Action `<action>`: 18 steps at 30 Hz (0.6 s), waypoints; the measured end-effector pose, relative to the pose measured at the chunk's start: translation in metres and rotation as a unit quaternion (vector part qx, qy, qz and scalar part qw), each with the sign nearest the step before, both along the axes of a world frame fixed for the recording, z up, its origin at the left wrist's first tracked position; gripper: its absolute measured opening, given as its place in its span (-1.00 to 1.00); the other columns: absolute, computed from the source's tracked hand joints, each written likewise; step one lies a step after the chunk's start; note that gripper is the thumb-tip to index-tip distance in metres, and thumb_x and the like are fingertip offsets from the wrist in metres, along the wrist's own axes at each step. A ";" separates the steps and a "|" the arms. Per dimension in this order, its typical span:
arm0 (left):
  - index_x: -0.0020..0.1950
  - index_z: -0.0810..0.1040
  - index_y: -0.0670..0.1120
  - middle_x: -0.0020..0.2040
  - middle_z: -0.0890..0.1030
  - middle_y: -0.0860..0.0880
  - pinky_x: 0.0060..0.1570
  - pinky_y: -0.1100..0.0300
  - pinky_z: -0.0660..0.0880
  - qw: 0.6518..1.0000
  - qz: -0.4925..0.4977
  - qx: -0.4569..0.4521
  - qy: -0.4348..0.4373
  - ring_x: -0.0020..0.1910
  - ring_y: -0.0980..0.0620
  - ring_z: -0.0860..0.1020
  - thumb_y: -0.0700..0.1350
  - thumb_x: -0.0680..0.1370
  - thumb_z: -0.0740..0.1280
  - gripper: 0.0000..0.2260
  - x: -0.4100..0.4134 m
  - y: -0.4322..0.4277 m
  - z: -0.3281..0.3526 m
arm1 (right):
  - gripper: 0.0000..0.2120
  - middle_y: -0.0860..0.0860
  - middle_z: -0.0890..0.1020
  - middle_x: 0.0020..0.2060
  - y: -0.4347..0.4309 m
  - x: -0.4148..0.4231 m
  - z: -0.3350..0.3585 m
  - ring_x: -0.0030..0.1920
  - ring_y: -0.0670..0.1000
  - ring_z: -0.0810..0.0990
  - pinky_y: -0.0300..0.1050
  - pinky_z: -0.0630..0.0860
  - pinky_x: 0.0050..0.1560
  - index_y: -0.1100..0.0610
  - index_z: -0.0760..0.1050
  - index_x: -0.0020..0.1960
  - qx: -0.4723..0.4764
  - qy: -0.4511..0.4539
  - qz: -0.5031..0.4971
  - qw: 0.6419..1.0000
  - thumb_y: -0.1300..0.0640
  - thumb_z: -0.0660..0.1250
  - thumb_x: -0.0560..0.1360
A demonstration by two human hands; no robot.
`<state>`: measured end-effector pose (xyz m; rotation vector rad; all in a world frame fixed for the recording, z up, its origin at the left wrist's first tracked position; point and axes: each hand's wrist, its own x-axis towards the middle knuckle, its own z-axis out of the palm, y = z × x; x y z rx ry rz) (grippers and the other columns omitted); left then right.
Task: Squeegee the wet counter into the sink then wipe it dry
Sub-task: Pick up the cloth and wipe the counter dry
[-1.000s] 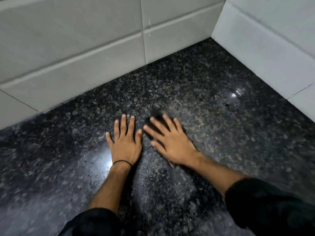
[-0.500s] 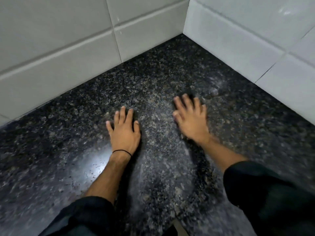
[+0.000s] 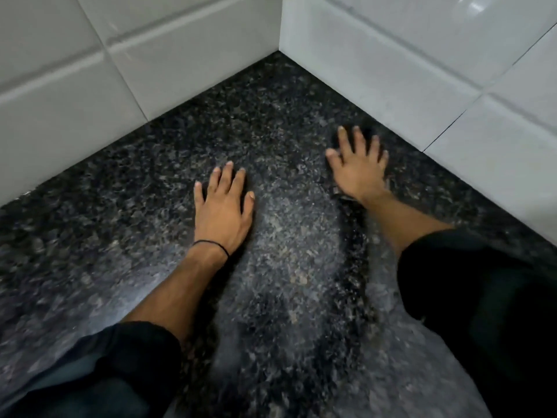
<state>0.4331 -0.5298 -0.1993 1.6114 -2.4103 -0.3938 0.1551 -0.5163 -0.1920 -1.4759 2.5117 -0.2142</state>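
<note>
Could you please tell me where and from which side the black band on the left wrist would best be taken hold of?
Probably pinch the black band on the back of the wrist, from above, with the right hand. The left hand lies palm down on the counter, so only the band's top arc is exposed, and it hugs the skin.

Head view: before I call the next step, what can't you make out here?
- Sink, squeegee, cloth: none in the head view; past the frame edges or absent, cannot tell.
- Right hand: motion-blurred; whether its palm touches the granite counter is unclear.
- Under the left hand: covered by the flat palm.
- Counter's near edge: hidden by dark sleeves.
</note>
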 end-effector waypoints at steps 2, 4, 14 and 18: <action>0.59 0.13 0.00 0.62 0.05 -0.01 0.50 -0.21 -0.12 1.000 0.002 -0.001 -0.017 0.59 -0.07 0.00 0.15 0.66 0.03 -0.48 -0.017 -0.016 -0.004 | -0.42 -0.08 -0.03 0.62 -0.006 0.031 -0.008 0.59 0.22 -0.11 0.37 -0.15 0.51 -0.22 -0.11 0.60 -0.014 0.027 0.137 0.990 -0.31 -0.15 0.62; 0.60 0.08 0.05 0.63 0.01 0.03 0.51 -0.20 -0.14 1.000 0.011 0.011 -0.019 0.60 -0.05 -0.03 0.22 0.64 -0.01 -0.44 -0.033 -0.030 -0.007 | -0.46 -0.15 0.02 0.61 -0.007 0.028 -0.008 0.60 0.14 -0.04 0.30 -0.04 0.53 -0.26 -0.08 0.58 -0.023 0.053 0.288 0.956 -0.30 -0.13 0.63; 0.61 -0.02 0.13 0.62 -0.03 0.11 0.53 -0.17 -0.14 0.999 0.024 0.007 -0.022 0.60 0.04 -0.09 0.30 0.62 -0.09 -0.42 -0.050 -0.035 -0.025 | -0.48 -0.09 0.04 0.61 -0.141 -0.061 -0.007 0.59 0.19 -0.02 0.23 -0.07 0.52 -0.24 -0.04 0.59 -0.016 0.046 0.146 0.988 -0.25 -0.11 0.64; 0.61 -0.01 0.14 0.62 -0.03 0.12 0.53 -0.13 -0.15 0.999 0.026 0.015 -0.021 0.60 0.07 -0.09 0.30 0.61 -0.07 -0.42 -0.047 -0.035 -0.031 | -0.47 -0.09 0.02 0.61 -0.145 0.005 -0.024 0.60 0.16 -0.04 0.29 -0.06 0.52 -0.22 -0.06 0.59 -0.010 0.057 0.277 0.959 -0.24 -0.12 0.65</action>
